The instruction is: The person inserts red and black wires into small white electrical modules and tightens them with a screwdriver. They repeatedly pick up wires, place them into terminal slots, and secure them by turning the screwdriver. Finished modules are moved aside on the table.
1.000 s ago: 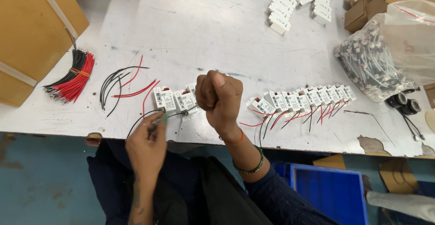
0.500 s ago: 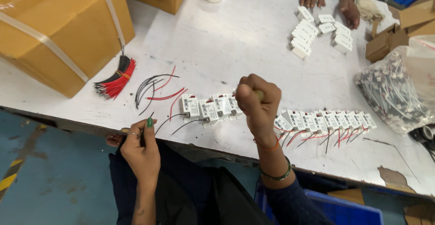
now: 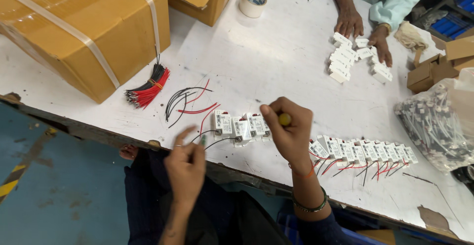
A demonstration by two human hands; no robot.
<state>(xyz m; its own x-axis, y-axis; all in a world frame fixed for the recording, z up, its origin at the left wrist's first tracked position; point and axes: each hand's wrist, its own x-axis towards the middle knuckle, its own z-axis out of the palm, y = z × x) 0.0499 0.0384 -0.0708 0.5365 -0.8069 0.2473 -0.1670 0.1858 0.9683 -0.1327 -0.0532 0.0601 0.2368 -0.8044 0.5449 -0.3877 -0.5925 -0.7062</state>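
Observation:
My right hand (image 3: 290, 132) is closed in a fist on a yellow-handled screwdriver (image 3: 285, 119), just right of three white modules (image 3: 241, 126) with red and black wires. My left hand (image 3: 185, 165) hovers at the table's near edge, below those modules. Its fingers pinch a small green-tipped piece (image 3: 202, 140), and the index finger points up. A long row of wired white modules (image 3: 365, 151) lies to the right of my right wrist. Loose red and black wires (image 3: 190, 102) lie just beyond my left hand.
A tied bundle of red and black wires (image 3: 148, 89) lies by a large taped cardboard box (image 3: 84, 27). A tape roll (image 3: 253, 2) stands at the back. Another person's hands (image 3: 363, 30) rest by stacked white modules (image 3: 345, 57). At the right are a bag of parts (image 3: 439, 121) and small boxes (image 3: 434, 69).
My left hand has drawn back from the modules to the table's near edge. My right fist stays over the modules. The view has tilted up, showing another person's hands.

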